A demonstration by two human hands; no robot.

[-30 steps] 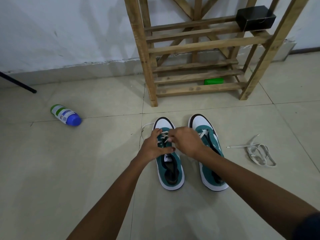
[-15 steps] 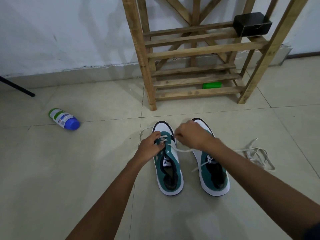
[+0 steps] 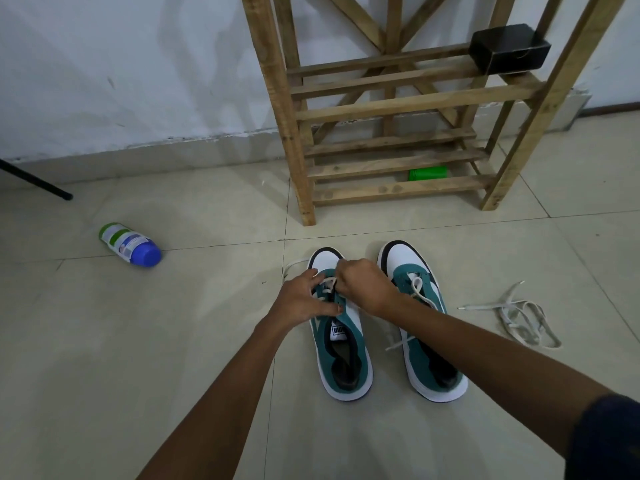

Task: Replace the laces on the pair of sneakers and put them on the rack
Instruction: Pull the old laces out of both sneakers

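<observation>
On floor before rack (image 3: 298,140), I work left sneaker (image 3: 341,344); right sneaker (image 3: 420,327) beside it, loosely laced. Left hand (image 3: 299,301) braces eyelet row, fingers curled round upper; right hand (image 3: 367,287) pinches lace (image 3: 327,283) near toe. Advice: draw lace flat, even tension, no twists. Old lace (image 3: 519,317) lies well right.

Blue-capped bottle (image 3: 130,243) lying on floor tiles (image 3: 104,341); black box (image 3: 509,49) up high; green cup (image 3: 427,174) down low.
</observation>
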